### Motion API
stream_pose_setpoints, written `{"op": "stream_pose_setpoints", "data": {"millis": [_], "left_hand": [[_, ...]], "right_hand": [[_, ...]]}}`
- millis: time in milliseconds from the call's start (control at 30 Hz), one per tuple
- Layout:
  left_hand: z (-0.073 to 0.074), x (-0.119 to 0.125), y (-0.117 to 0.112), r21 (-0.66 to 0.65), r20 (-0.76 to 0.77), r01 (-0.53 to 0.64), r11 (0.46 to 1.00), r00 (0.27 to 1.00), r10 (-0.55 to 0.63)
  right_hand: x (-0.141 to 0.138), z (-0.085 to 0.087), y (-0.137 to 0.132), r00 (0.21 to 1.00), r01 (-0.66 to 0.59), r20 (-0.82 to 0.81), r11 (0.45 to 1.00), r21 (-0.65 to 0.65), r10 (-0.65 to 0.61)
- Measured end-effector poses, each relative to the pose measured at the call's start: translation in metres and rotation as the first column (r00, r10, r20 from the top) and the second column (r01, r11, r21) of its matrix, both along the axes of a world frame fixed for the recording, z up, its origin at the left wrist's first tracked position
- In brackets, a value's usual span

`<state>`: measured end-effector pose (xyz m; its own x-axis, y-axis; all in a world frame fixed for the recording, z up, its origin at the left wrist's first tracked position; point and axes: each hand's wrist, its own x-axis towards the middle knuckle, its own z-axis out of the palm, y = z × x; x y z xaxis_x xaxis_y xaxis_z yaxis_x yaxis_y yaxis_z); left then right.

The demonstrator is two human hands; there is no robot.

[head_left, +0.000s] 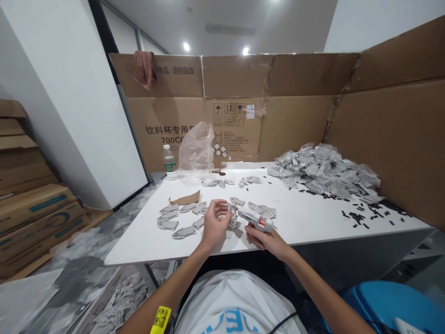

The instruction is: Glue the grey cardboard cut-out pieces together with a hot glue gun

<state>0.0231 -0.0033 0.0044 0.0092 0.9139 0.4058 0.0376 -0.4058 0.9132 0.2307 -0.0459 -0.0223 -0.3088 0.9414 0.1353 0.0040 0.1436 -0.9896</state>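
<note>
My left hand [214, 223] pinches a small grey car-shaped piece [232, 214] just above the white table [306, 218]. My right hand [264, 239] grips a white glue gun [257, 219] with an orange trigger, its nozzle pointing left at the held piece. Around the hands lie several more grey car-shaped pieces [183, 232] in loose rows on the table.
A heap of bagged grey pieces [323, 171] fills the far right of the table, with small black bits [358, 217] scattered beside it. A water bottle [169, 161] and a clear plastic bag [199, 148] stand at the back. Cardboard walls [299, 116] surround the table. A blue stool [389, 304] sits lower right.
</note>
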Motion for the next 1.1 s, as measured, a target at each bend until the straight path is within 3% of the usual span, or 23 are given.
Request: {"op": "stream_pose_setpoints", "data": {"millis": [500,1100], "left_hand": [[0.0023,0.0010,-0.0020,0.013,0.017,-0.004,1.000,1.000,0.004],[0.0063,0.0014,-0.0048,0.007,0.012,0.019,1.000,1.000,-0.019]], "right_hand": [[0.0021,-0.0093,0.0042,0.999,0.017,0.046,1.000,0.007,-0.018],[0.0003,-0.0070,0.0030,0.995,0.060,0.076,0.998,-0.004,-0.059]]}}
